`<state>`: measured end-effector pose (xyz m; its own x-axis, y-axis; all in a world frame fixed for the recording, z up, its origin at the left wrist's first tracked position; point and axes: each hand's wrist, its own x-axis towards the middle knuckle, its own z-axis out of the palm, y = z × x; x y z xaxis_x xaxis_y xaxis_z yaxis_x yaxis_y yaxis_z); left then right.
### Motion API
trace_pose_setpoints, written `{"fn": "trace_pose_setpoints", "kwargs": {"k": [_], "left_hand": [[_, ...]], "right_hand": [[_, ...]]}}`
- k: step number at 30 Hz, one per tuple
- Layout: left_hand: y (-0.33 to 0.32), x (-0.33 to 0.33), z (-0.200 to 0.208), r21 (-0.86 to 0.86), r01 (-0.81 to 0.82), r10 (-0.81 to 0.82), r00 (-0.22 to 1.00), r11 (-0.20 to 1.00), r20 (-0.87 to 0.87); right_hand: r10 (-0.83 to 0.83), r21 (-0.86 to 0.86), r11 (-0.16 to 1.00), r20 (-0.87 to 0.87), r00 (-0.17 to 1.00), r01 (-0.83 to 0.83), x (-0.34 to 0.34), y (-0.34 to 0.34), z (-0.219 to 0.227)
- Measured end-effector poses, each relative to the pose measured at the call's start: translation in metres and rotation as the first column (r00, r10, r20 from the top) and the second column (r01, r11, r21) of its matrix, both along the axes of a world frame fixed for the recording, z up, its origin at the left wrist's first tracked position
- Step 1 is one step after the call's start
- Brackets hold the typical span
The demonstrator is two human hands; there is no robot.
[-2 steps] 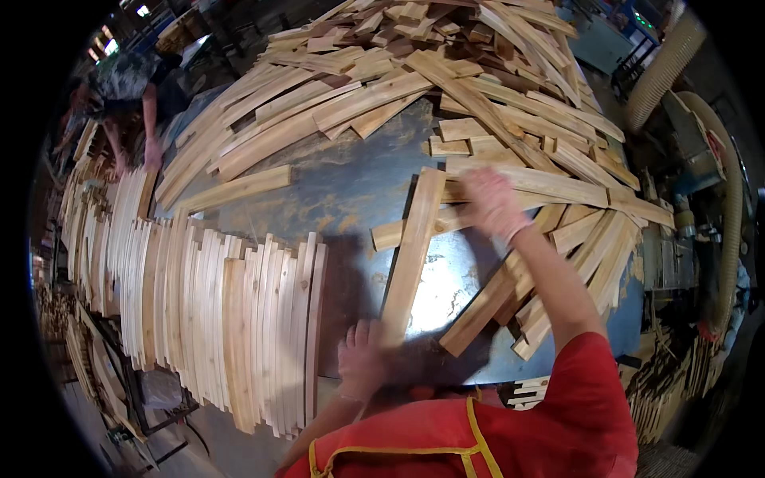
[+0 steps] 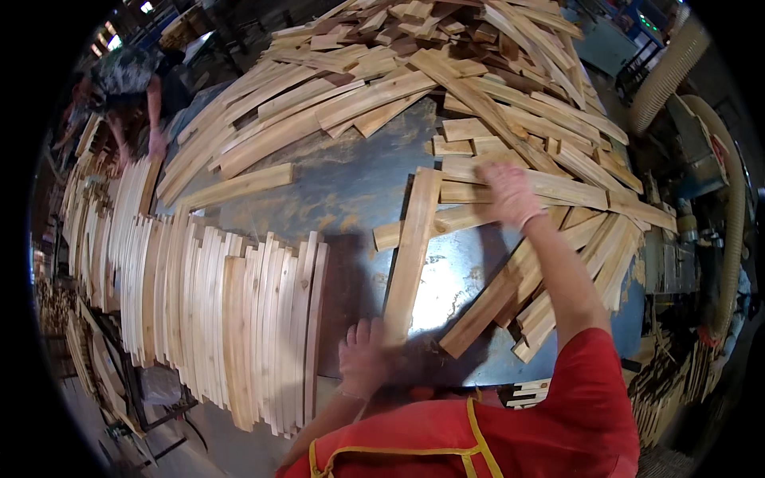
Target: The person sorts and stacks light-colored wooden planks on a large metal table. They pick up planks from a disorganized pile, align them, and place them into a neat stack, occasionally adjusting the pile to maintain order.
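Observation:
Near the front edge of the metal-topped table, my left hand [image 2: 364, 360] closes on the near end of a flat wooden plank [image 2: 412, 247]. That plank slants away from me, its far end beside other boards; my left thumb is hidden. My right hand [image 2: 510, 195] lies over a pale board [image 2: 570, 190] in the loose pile on the right, fingers stretched out and slightly blurred. It grips nothing that I can see. To the left of my left hand stands a long row of narrow wooden strips [image 2: 275, 334], packed side by side.
A large heap of loose boards [image 2: 351, 99] covers the table's far side. One single board [image 2: 239, 186] lies left of centre. At the far left a co-worker's hands [image 2: 156, 145] touch the row's end. A ribbed hose [image 2: 669, 68] and machinery stand at right.
My right hand has shifted a little to the right over the boards, away from the slanted plank's far end. My left hand stays at the plank's near end.

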<state>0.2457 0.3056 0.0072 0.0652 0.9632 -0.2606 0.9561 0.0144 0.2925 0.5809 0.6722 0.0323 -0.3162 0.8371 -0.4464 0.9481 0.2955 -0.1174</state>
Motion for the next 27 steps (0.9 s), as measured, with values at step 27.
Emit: {"fn": "trace_pose_setpoints", "kwargs": {"k": [27], "left_hand": [[-0.169, -0.112, 0.041, -0.244, -0.182, 0.269, 0.878, 0.953, 0.396]], "right_hand": [[-0.399, -0.503, 0.859, -0.550, 0.734, 0.090, -0.257, -0.376, -0.048]]}}
